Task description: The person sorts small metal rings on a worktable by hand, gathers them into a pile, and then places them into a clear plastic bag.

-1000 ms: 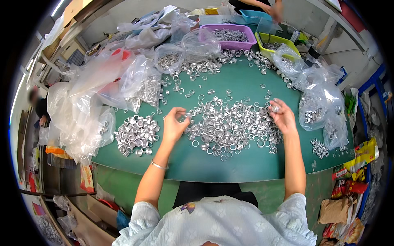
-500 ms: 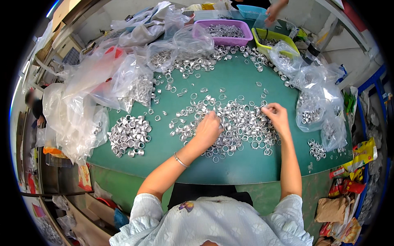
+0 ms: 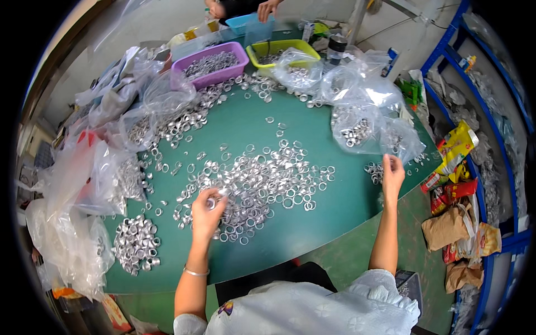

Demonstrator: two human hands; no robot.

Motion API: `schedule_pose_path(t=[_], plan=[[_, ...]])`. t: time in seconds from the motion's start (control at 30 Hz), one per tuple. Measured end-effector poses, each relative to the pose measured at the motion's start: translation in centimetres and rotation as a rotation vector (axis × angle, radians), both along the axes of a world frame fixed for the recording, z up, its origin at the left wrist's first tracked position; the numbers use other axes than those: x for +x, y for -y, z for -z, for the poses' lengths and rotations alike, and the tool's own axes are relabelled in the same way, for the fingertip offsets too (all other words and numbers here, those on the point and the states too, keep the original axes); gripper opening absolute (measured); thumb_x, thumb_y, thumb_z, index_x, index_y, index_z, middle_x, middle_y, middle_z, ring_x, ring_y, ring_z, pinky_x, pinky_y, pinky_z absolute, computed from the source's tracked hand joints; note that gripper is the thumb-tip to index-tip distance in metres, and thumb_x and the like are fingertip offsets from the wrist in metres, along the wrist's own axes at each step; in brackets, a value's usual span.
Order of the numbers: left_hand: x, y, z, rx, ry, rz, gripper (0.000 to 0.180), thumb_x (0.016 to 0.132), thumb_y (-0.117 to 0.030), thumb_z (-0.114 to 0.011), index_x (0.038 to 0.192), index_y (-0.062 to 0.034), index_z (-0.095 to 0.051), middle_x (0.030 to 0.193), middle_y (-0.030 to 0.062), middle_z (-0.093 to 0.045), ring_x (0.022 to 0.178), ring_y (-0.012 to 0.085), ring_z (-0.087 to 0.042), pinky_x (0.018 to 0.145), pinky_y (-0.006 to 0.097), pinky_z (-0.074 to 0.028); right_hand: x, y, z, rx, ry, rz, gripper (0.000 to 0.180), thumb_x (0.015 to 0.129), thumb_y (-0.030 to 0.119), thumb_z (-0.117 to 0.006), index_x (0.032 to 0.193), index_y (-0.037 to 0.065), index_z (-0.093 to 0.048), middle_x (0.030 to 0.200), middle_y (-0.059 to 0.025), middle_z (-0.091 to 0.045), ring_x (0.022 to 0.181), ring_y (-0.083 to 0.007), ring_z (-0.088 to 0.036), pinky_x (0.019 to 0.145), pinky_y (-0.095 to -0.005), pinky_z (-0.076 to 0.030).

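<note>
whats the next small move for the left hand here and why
Probably carry what it has pinched leftward to the small ring heap. The left hand sits at the big pile with fingers closed on rings, while the right hand is off by the bags.

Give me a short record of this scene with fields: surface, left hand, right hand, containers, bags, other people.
surface: green table, curved front edge
left hand: left hand on the near edge of the big pile of metal rings, fingers pinching rings
right hand: right hand at a small ring cluster beside a clear bag
containers: purple tub and yellow-green tub, both holding rings
other people: a co-worker's hands at the far edge
</note>
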State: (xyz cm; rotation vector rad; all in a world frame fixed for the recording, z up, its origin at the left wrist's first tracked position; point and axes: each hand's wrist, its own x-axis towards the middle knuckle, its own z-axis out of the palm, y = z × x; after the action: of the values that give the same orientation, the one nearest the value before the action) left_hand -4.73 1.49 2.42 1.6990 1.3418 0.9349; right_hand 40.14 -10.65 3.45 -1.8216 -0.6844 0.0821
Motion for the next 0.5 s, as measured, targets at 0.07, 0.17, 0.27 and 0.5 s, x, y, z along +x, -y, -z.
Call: schedule_pose_path(t=[0.07,0.17,0.27,0.5], plan=[[-0.5,0.7,-1.5,-0.487,0.553,0.041,0.023,0.084,-0.003,-0.057,0.106,0.0018,-0.054,0.076,0.0036,-0.056,0.056,0.0039,-0.044,0.045,0.017,-0.033,2.9,1.2,1.0,0.176,-0.003,0.138,0.034,0.087,0.031,-0.061,0.096,-0.002,-0.060,0.073,-0.0036,-0.060,0.068,-0.0095,-0.055,0.062,-0.0237,-0.042],[-0.8,1.8,-1.8,-0.719,0.954,0.052,0.026,0.088,-0.008,-0.049,0.113,-0.0007,-0.049,0.079,0.0067,-0.050,0.052,0.0067,-0.038,0.040,0.017,-0.028,6.2,0.1,0.1,0.019,0.233,0.236,0.046,0.088,0.040,-0.056,0.104,-0.003,-0.057,0.080,-0.0125,-0.063,0.071,-0.0218,-0.059,0.066,-0.0322,-0.046],[-1.3,2.6,-0.2,-0.894,1.273,0.173,0.030,0.087,-0.014,-0.044,0.115,-0.0020,-0.047,0.080,0.0098,-0.046,0.050,0.0096,-0.037,0.041,0.019,-0.029,9.4,-1.7,0.0,-0.315,0.383,0.401,0.051,0.090,0.045,-0.049,0.107,-0.003,-0.056,0.088,-0.0196,-0.064,0.079,-0.0331,-0.061,0.071,-0.0384,-0.047],[-1.0,4.3,0.3,-0.963,1.170,0.130,0.039,0.094,-0.038,-0.043,0.073,-0.0058,-0.050,0.057,0.0045,-0.044,0.036,0.0060,-0.029,0.030,0.019,-0.018,0.9,-2.9,0.3,0.246,0.292,0.005,0.023,0.089,0.020,-0.059,0.092,-0.002,-0.061,0.069,0.0020,-0.050,0.061,-0.0044,-0.039,0.053,-0.0212,-0.033]])
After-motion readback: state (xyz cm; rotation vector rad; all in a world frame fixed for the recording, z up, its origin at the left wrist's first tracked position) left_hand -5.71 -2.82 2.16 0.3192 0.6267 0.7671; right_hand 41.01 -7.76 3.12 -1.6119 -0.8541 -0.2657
